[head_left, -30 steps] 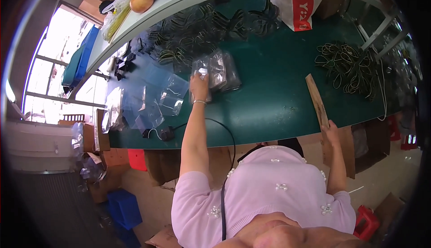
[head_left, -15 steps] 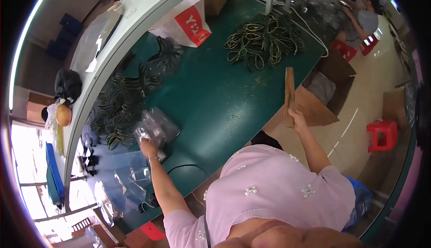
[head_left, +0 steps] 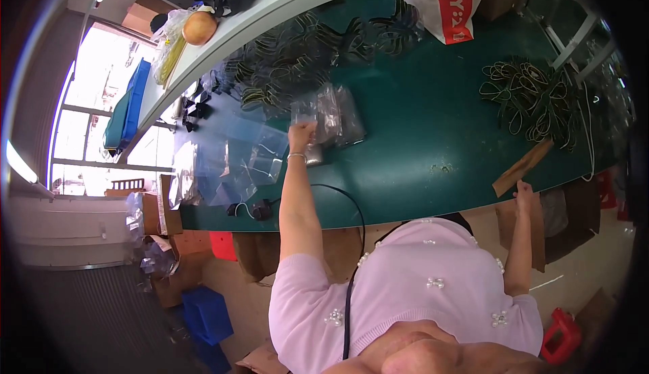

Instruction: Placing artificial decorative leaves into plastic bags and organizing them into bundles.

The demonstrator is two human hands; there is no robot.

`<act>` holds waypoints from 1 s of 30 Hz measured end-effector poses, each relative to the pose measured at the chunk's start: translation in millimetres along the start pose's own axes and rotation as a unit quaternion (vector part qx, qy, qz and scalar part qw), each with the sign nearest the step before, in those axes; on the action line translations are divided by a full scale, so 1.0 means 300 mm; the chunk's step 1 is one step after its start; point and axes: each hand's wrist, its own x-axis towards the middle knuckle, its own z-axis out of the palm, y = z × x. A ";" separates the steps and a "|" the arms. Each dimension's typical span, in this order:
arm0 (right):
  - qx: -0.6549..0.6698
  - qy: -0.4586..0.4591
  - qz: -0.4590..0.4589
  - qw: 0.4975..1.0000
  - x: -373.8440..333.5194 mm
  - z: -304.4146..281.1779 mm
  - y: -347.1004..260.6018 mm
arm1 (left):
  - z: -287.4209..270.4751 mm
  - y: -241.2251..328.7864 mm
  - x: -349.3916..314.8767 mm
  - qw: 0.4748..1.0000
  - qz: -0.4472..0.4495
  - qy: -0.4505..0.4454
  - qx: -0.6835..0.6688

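Observation:
My left hand (head_left: 302, 137) is closed at the near left edge of a pile of clear plastic bags (head_left: 341, 117) on the green table (head_left: 405, 151). Its fingers seem to pinch a bag, though the fingertips are partly hidden. Off to the right, my right hand (head_left: 522, 195) grips a brown cardboard flap (head_left: 524, 168) at the table's front edge. The flap leans over the tabletop and seems to belong to the open carton (head_left: 539, 239) below. Behind the bags lie many bundled dark cords (head_left: 291, 63) with yellowish edging.
A looser heap of similar cords (head_left: 527, 100) lies at the far right, by metal posts. A white and red bag (head_left: 453, 12) stands at the back under the pale shelf (head_left: 304, 5). Clear plastic sheets (head_left: 250, 164) and a black cable (head_left: 345, 195) are on the left.
The view has swung left, so the table and both hands appear farther right. My left hand stays at the plastic bags, and my right hand stays on the cardboard flap, which now tilts more over the table.

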 end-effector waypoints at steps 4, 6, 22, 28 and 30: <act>-0.026 -0.014 -0.024 0.999 -0.045 -0.011 0.059 | 0.062 0.068 -0.067 0.904 0.184 0.095 0.374; -0.040 -0.024 -0.032 0.998 -0.097 0.002 0.039 | 0.070 0.070 -0.073 0.873 0.173 0.098 0.445; -0.067 -0.070 -0.089 0.991 -0.311 0.099 -0.130 | 0.277 0.285 -0.102 0.941 0.168 0.029 0.292; -0.051 -0.095 -0.112 0.988 -0.308 0.139 -0.094 | 0.258 0.294 -0.095 0.990 0.100 -0.058 0.077; -0.048 -0.114 -0.128 0.984 -0.299 0.161 -0.100 | 0.227 0.258 -0.074 0.995 0.075 -0.059 0.025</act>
